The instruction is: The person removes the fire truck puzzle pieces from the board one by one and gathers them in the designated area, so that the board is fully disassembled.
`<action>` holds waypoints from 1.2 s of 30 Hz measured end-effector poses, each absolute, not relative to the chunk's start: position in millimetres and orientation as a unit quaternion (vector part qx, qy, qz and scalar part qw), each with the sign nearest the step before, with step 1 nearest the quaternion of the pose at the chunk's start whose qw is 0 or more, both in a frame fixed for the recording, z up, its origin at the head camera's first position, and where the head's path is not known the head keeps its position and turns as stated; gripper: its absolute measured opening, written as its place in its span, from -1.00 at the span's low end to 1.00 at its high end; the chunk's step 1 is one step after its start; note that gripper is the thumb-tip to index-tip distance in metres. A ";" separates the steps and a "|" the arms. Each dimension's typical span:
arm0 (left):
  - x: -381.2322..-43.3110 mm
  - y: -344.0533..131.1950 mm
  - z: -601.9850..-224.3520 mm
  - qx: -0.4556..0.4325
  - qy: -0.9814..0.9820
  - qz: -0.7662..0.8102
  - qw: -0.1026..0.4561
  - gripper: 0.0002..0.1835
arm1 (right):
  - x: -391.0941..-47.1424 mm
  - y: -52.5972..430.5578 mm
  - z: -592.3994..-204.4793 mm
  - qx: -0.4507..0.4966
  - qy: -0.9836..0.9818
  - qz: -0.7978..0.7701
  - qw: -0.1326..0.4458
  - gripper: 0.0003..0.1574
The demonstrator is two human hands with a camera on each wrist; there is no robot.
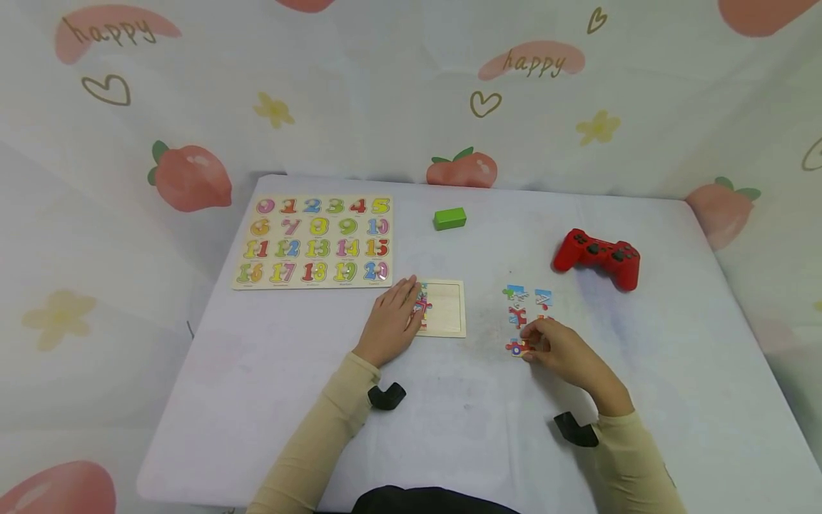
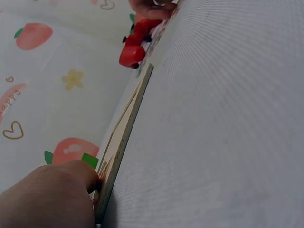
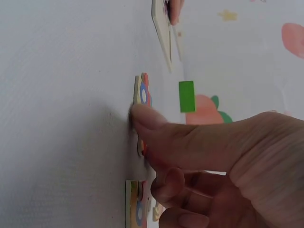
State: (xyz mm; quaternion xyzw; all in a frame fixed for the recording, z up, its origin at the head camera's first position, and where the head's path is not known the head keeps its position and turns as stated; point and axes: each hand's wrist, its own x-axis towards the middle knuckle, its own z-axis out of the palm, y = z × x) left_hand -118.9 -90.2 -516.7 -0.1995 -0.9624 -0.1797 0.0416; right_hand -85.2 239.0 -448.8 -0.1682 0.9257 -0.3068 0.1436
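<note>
Across the white table point(image 1: 462, 435), your left hand point(image 1: 390, 319) lies straight-fingered on the wooden tray point(image 1: 448, 308) at centre, probably steadying it; right of centre, your right hand point(image 1: 568, 351) pinches a puzzle piece point(image 1: 516, 349).

smooth wooden puzzle tray point(image 1: 447, 308), plastic controller point(image 1: 599, 258), matt tablecloth point(image 1: 469, 428)

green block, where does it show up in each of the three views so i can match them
Head: the green block is above centre, beyond the wooden tray.
Left wrist: lower left, the green block is partly hidden behind the left hand.
Right wrist: right of centre, above the right hand.
Shared landmark: the wooden tray.
</note>
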 end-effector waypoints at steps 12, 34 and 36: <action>-119.1 -89.9 -517.1 -0.191 -0.961 -0.197 0.045 -0.37 | -91.8 230.5 -436.8 -0.168 0.935 -0.282 0.136 -0.63; -116.6 -90.3 -511.0 -0.183 -0.965 -0.177 0.058 -0.33 | -145.3 97.9 -454.7 -0.267 0.929 -0.245 0.073 -0.66; -116.6 -90.9 -511.6 -0.184 -0.966 -0.173 0.061 -0.33 | -147.8 92.5 -456.6 -0.264 0.930 -0.246 0.071 -0.66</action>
